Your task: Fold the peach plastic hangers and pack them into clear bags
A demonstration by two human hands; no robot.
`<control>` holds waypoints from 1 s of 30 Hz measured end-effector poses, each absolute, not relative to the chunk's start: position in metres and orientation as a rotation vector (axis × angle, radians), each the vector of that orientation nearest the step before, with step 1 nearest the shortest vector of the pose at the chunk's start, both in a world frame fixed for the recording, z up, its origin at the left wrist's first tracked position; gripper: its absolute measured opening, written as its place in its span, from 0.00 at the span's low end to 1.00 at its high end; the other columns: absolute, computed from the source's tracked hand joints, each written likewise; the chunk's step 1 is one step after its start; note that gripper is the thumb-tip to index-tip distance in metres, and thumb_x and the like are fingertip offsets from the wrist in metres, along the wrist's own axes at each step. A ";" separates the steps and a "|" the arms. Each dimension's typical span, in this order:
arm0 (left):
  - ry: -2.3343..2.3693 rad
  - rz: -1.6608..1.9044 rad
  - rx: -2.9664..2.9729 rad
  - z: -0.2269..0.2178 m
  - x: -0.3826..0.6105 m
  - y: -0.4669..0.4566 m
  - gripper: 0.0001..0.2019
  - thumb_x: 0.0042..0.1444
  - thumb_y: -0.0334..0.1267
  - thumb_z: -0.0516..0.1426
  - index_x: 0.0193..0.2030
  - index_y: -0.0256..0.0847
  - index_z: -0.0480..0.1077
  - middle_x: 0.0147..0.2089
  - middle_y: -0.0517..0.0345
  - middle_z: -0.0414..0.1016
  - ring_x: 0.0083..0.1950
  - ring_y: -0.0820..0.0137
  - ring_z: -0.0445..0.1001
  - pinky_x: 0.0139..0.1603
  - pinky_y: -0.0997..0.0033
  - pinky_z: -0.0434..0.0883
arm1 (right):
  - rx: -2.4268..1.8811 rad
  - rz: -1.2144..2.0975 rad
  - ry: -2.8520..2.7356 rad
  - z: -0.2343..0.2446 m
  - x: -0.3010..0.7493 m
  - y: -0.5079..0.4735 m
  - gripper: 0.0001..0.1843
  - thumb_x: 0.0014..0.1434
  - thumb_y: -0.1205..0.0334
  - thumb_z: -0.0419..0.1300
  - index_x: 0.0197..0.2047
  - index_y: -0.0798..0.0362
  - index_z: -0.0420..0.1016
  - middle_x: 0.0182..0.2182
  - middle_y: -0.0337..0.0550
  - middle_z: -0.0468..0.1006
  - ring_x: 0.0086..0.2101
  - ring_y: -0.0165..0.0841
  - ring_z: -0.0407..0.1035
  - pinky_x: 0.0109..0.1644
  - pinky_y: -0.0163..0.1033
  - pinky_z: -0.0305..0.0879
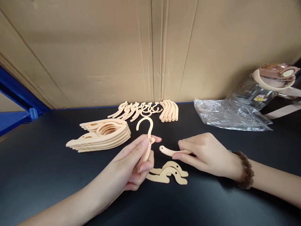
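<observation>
My left hand (137,160) is closed on a cream plastic hanger piece whose curved hook (148,124) points up above the fingers; part of it is hidden in the palm. To its right, my right hand (207,153) pinches a curved hanger arm (167,151) with a small hole at its end. That end points toward the left hand, with a gap between the two pieces. Below the hands lie a couple of flat, S-shaped hanger pieces (162,178) with holes, partly covered by my left hand.
A stack of folded cream hangers (101,138) lies to the left. Along the back are rows of loose arms (134,111), hooks (150,108) and curved arms (169,110). A clear plastic bag (225,114) and a water bottle (261,88) with a strap are at the right. Cardboard (105,53) stands behind the black table (42,163).
</observation>
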State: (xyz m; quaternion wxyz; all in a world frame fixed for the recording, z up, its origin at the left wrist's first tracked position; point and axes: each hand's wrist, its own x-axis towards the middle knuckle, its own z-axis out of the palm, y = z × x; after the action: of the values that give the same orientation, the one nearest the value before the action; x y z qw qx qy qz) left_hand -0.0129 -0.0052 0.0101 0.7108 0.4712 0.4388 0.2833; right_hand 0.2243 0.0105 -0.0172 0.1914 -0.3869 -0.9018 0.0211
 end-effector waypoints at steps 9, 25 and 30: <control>1.000 0.476 1.048 0.008 -0.016 -0.004 0.24 0.67 0.55 0.51 0.61 0.42 0.69 0.22 0.62 0.76 0.15 0.76 0.67 0.20 0.79 0.65 | -0.779 -0.239 -2.513 -0.013 0.223 0.008 0.28 0.73 0.50 0.46 0.25 0.54 0.69 0.19 0.33 0.65 0.19 0.24 0.58 0.24 0.33 0.52; 0.870 0.524 1.017 0.004 -0.017 0.002 0.17 0.62 0.48 0.61 0.49 0.37 0.80 0.20 0.58 0.76 0.22 0.76 0.70 0.25 0.83 0.71 | -0.739 -0.416 -2.425 -0.011 0.223 0.006 0.25 0.72 0.51 0.51 0.26 0.53 0.71 0.19 0.34 0.70 0.20 0.25 0.60 0.25 0.34 0.54; 0.858 0.527 0.989 0.004 -0.018 0.002 0.18 0.59 0.49 0.64 0.50 0.39 0.80 0.21 0.59 0.75 0.22 0.75 0.70 0.24 0.82 0.72 | -0.722 -0.427 -2.437 -0.012 0.223 0.006 0.24 0.71 0.50 0.53 0.25 0.53 0.70 0.19 0.33 0.69 0.20 0.26 0.60 0.24 0.35 0.55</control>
State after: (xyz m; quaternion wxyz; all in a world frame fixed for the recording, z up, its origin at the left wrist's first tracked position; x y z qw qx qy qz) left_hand -0.0180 0.0020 0.0043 0.7612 0.4544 0.3942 0.2422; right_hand 0.2235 0.0060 -0.0122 0.2782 -0.2689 -0.9082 -0.1593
